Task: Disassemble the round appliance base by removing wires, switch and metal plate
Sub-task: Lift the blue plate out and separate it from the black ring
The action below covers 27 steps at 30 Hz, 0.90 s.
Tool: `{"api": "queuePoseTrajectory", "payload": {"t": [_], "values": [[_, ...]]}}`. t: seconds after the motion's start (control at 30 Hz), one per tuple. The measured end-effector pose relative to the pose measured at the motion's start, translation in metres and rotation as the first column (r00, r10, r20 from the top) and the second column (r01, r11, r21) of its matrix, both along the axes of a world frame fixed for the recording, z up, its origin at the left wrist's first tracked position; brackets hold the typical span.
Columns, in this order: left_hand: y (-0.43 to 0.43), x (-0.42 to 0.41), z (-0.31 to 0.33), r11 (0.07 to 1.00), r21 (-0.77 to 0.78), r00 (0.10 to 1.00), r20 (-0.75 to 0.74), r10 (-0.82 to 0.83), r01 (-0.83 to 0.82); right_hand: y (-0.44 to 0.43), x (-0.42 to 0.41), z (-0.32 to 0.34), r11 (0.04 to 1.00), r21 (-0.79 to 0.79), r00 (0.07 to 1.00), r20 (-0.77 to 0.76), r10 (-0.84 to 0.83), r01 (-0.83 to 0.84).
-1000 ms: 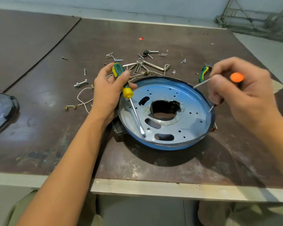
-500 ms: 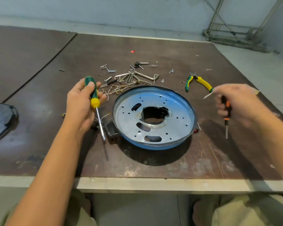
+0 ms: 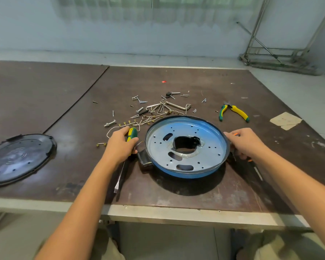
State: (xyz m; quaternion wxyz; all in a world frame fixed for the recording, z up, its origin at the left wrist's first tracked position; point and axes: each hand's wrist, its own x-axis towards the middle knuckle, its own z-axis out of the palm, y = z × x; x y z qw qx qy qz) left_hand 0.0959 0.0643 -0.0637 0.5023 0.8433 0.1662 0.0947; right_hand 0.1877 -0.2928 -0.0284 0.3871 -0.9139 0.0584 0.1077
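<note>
The round blue appliance base [image 3: 210, 132] lies on the brown table, with a perforated metal plate [image 3: 158, 145] inside it and a dark hole in the middle. A black switch block [image 3: 144, 160] sticks out of its left side. My left hand [image 3: 120, 145] rests just left of the base, closed around a green-yellow screwdriver [image 3: 132, 132] whose blade [image 3: 119, 180] points toward me. My right hand [image 3: 246, 141] is at the base's right rim, holding an orange-handled screwdriver [image 3: 236, 135] that is mostly hidden; its tip [image 3: 258, 173] lies on the table.
Loose screws, hex keys and thin white wires with brass terminals [image 3: 158, 109] are scattered behind the base. Green-yellow pliers [image 3: 233, 111] lie at the back right. A black round cover [image 3: 17, 158] sits at the far left. The table's front edge [image 3: 158, 212] is near me.
Both hands have dropped to the table on either side of the base. The green screwdriver left the plate and now lies low at the left. The camera tilted up.
</note>
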Motion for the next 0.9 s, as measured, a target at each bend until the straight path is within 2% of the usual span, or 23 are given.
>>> {"api": "queuePoseTrajectory", "payload": {"t": [0.1,0.2,0.27,0.37,0.57,0.77,0.83,0.9], "values": [[-0.006,0.004,0.004,0.982,0.186,1.0,0.028,0.012,-0.017,0.001,-0.006,0.005,0.983,0.18,0.999,-0.023,-0.022,0.026],[-0.013,0.01,0.007,0.954,0.297,0.999,0.029,0.039,-0.046,0.003,-0.014,0.009,0.99,0.079,0.99,-0.077,0.119,-0.112],[-0.019,0.011,0.008,0.956,0.293,1.0,-0.003,0.025,-0.023,0.003,-0.016,0.009,0.99,0.044,0.989,-0.056,0.135,-0.133],[-0.028,0.012,0.004,0.954,0.296,0.999,-0.026,-0.038,0.044,0.003,-0.022,0.012,0.993,0.073,0.995,-0.01,0.096,-0.095],[-0.027,0.004,0.004,0.972,0.232,0.999,0.028,-0.034,0.026,-0.001,-0.031,0.03,0.969,0.242,0.998,0.034,0.046,-0.053],[-0.004,-0.007,-0.008,0.912,0.393,0.993,-0.033,-0.112,0.116,0.011,-0.032,0.047,0.971,0.214,0.99,0.115,0.078,-0.102],[-0.002,-0.01,-0.009,0.929,0.359,0.993,0.037,-0.113,0.092,0.021,-0.035,0.049,0.971,0.204,0.987,0.127,0.097,-0.122],[-0.002,-0.014,-0.005,0.979,0.201,0.981,0.182,-0.063,0.025,0.035,-0.038,0.052,0.971,0.189,0.983,0.141,0.119,-0.144]]}}
